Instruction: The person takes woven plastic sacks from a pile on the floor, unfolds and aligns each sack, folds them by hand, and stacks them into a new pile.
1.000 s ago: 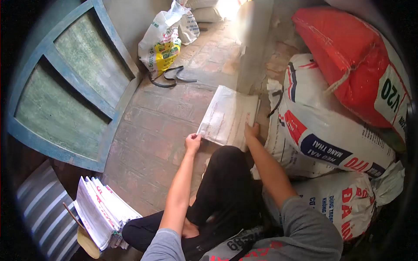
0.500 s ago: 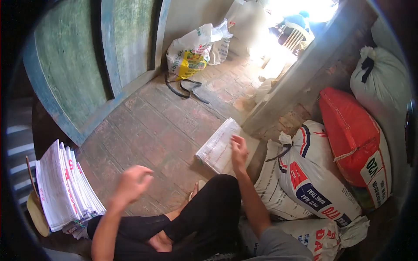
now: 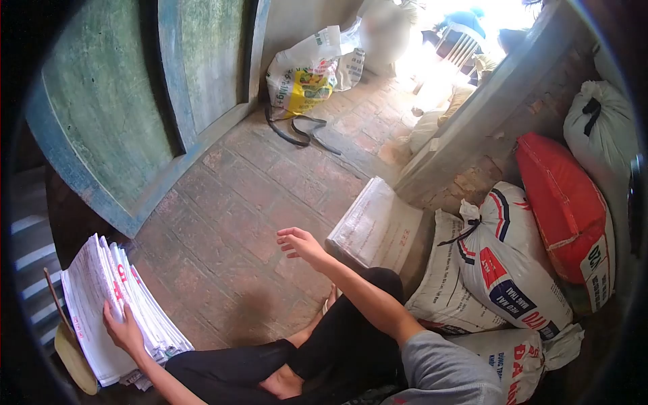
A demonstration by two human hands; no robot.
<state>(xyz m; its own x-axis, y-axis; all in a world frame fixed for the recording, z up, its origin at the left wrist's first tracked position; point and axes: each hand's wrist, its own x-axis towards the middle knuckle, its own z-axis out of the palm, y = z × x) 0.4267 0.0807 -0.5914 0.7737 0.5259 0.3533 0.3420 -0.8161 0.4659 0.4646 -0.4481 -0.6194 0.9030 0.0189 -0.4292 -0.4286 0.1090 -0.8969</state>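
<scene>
At the lower left, a thick stack of folded white sacks (image 3: 115,297) with red print stands on edge beside my leg. My left hand (image 3: 124,328) rests on its near face, the fingers apart. Above the brick floor, in front of my knee, my right hand (image 3: 302,248) is raised with its fingers stretched to the left and nothing in it. A second pile of folded white sacks (image 3: 374,226) lies flat on the floor, to the right of my right hand and not touched by it.
Filled sacks (image 3: 516,270) and a red sack (image 3: 560,202) lean along the right wall. A printed plastic bag (image 3: 304,77) and a black strap (image 3: 297,135) are near the green door (image 3: 108,101). Beyond the bright doorway stands a chair (image 3: 459,46).
My left hand has moved left and down onto the stack of sacks. My right hand has moved left, away from the flat pile. The view has shifted slightly.
</scene>
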